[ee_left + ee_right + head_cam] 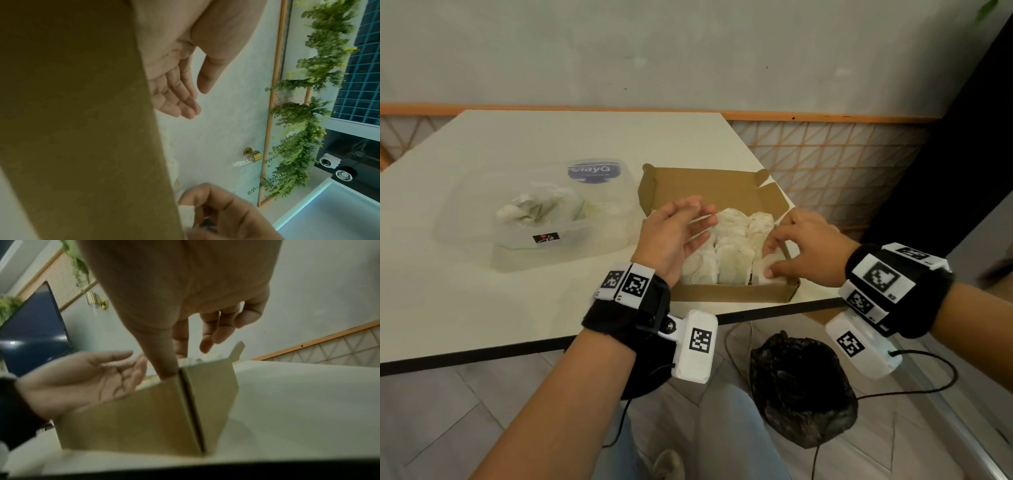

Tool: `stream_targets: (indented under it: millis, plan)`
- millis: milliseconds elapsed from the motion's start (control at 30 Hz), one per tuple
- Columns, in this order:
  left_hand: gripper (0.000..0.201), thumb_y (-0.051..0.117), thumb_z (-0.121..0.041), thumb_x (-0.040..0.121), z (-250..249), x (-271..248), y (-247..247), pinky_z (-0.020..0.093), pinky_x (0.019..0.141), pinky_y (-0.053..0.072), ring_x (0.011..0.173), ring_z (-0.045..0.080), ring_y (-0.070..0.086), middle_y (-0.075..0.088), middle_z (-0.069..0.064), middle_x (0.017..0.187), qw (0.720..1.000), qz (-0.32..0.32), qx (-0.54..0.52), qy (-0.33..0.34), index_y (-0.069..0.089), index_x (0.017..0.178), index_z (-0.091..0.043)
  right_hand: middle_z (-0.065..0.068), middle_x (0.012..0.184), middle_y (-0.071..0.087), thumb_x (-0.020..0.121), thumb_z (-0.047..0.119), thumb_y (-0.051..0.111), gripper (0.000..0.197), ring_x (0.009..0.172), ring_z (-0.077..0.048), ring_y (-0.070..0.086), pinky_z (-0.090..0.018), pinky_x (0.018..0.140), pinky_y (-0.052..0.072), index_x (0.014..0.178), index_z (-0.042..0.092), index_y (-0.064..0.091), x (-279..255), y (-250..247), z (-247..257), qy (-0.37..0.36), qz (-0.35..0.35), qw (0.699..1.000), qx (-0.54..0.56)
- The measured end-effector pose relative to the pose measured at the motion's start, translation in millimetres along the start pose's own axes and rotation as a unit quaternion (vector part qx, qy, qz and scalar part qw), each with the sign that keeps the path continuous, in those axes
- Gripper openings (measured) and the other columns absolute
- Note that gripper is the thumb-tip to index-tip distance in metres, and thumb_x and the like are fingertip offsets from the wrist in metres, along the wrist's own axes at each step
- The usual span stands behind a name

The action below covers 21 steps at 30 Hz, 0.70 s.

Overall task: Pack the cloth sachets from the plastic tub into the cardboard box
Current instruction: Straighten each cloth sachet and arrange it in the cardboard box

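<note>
The open cardboard box point(732, 293) sits near the table's front right edge, filled with rows of pale cloth sachets point(734, 263). Left of it stands the clear plastic tub point(534, 255) with several sachets point(534, 209) inside. My left hand point(688, 226) hovers open over the box's left side, palm turned right, holding nothing. My right hand point(774, 257) reaches into the box's near right corner, thumb and fingers pinching a sachet point(770, 265) there. In the left wrist view the box wall point(82, 129) fills the left, and the right hand point(216, 211) holds a white sachet point(186, 212).
The tub's clear lid point(594, 171) with a blue label lies behind the tub. The table's front edge point(482, 356) runs just below the box. A black bag point(801, 387) sits on the floor under the right corner. The box flap point(709, 185) stands up at the back.
</note>
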<state>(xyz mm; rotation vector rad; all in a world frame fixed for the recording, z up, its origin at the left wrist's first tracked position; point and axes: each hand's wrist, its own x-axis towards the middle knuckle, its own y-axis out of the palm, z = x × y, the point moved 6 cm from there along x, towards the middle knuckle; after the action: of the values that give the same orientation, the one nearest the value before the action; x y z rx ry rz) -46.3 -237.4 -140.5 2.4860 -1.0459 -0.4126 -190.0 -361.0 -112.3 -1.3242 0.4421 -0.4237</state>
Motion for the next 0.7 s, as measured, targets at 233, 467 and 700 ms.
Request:
stream_targets:
  millis: [233,467,700]
  plan:
    - [0.015,0.052,-0.002,0.092,-63.3,-9.0,-12.6,0.022,0.065,0.05,0.071,0.012,0.063,0.069,0.002,0.081,0.997,-0.038,-0.03,0.065,0.059,0.094,-0.015,0.005,0.097,0.045,0.068,0.036,0.078,0.037,0.094,-0.015,0.045,-0.035,0.087,0.043,0.095,0.037,0.053,10.9,-4.2,1.7,0.012,-0.027,0.997,0.067]
    - [0.007,0.057,-0.014,0.091,-150.1,-11.3,-72.2,0.02,0.064,0.048,0.071,0.009,0.062,0.065,-0.004,0.078,0.989,-0.125,-0.006,0.079,0.061,0.088,-0.018,-0.003,0.097,0.05,0.069,0.028,0.08,0.05,0.085,-0.019,0.05,-0.031,0.07,0.04,0.107,0.023,0.048,28.9,-35.8,29.0,0.027,-0.047,0.993,0.102]
    - [0.028,0.058,-0.023,0.088,-163.6,-18.1,-159.5,0.043,0.096,0.034,0.123,0.022,0.042,0.048,0.006,0.131,0.964,-0.259,0.066,0.008,0.061,0.115,-0.02,0.001,0.079,0.061,0.08,0.011,0.07,0.02,0.067,-0.008,0.058,-0.018,0.059,0.052,0.099,0.01,0.066,67.7,-65.8,191.3,-0.149,0.019,0.954,0.259]
